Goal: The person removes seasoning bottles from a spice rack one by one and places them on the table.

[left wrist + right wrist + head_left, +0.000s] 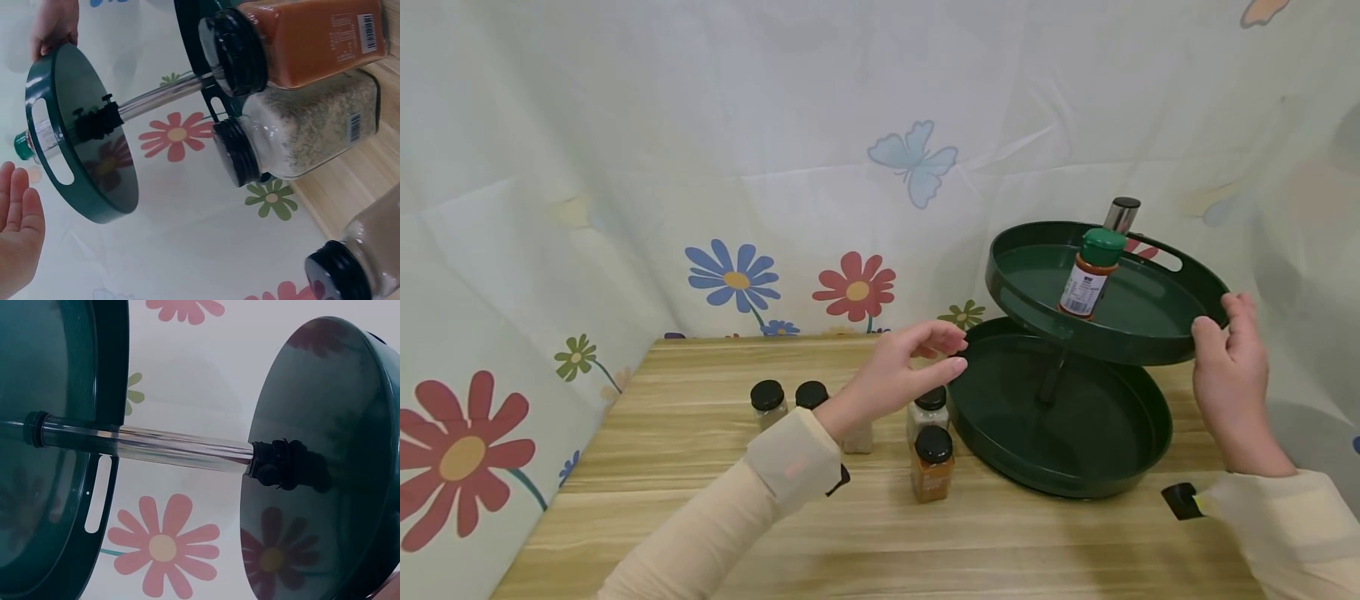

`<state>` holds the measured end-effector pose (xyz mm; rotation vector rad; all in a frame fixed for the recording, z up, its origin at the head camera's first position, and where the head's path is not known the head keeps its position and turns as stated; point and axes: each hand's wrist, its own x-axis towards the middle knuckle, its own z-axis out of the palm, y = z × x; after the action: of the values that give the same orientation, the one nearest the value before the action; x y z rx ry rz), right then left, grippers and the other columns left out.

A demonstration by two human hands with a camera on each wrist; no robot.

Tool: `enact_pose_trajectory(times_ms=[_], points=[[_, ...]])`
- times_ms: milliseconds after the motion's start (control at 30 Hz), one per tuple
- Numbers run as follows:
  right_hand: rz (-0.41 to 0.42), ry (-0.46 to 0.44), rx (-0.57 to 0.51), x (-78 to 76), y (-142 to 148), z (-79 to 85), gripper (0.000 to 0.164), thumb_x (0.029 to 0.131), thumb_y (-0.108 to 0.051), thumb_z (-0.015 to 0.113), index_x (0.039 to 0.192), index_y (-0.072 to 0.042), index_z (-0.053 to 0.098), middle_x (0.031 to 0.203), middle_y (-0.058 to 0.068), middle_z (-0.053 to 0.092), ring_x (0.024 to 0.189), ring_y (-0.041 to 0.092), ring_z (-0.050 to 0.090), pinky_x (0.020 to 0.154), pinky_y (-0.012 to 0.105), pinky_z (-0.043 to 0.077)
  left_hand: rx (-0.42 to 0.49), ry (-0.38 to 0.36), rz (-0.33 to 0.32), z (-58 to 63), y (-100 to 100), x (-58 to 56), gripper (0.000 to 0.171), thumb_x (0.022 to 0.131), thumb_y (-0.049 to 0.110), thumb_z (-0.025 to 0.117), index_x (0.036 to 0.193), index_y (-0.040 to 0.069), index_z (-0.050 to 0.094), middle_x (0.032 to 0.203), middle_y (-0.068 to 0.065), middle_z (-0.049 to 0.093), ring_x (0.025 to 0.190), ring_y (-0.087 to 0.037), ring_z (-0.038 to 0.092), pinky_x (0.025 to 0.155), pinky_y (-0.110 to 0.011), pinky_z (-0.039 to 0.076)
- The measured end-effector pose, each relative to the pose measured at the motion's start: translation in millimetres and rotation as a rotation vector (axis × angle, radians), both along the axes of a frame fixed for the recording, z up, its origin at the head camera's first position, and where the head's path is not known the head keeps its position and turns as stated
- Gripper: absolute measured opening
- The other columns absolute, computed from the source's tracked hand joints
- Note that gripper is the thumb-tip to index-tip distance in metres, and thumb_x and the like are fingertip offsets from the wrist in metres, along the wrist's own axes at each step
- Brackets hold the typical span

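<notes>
A two-tier green round tray rack stands on the right in the head view, its lower tray (1105, 433) on the table and its upper tray (1165, 304) above on a metal pole (187, 447). My right hand (1236, 387) holds the upper tray's right rim between thumb and fingers. On that tray is a green-capped seasoning bottle (1084, 287) with a white label. My left hand (902, 367) hovers left of the rack with relaxed, slightly bent fingers and nothing in them; its fingertips reach close to the lower tray's rim.
Beside the rack stand a black-lidded jar of orange powder (932, 479) and a jar of pale flecked seasoning (312, 125). More black-lidded jars (767, 398) stand farther left, partly behind my left wrist. A flower-patterned curtain (805, 192) hangs behind the wooden table (865, 550).
</notes>
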<state>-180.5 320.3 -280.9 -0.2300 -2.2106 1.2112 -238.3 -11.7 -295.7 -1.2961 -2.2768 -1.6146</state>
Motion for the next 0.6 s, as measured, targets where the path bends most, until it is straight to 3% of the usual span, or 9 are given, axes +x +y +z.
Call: enact_pose_trajectory(times_ms=[367, 600], points=[[-0.028, 0.005, -0.004, 2.2, -4.9, 1.7, 0.054, 0.092, -0.019, 0.025, 0.143, -0.006, 0.011, 0.152, 0.001, -0.005, 0.134, 0.006, -0.007, 0.110, 0.034, -0.002, 0.003, 0.039, 0.007, 11.8, 12.9, 0.4, 0.033, 0.086, 0.025, 0.059, 0.115, 0.010, 0.054, 0.111, -0.002, 0.059, 0.101, -0.007, 0.051, 0.092, -0.035, 0.044], [-0.065, 0.020, -0.010, 1.7, -6.3, -0.2, 0.053, 0.092, -0.020, 0.024, 0.143, -0.008, 0.014, 0.152, -0.002, -0.002, 0.134, 0.004, -0.004, 0.110, 0.030, -0.001, -0.011, 0.042, 0.019, 19.5, 21.6, -2.0, 0.034, 0.087, 0.029, 0.059, 0.115, 0.012, 0.054, 0.113, 0.000, 0.059, 0.105, -0.007, 0.050, 0.093, -0.028, 0.042]])
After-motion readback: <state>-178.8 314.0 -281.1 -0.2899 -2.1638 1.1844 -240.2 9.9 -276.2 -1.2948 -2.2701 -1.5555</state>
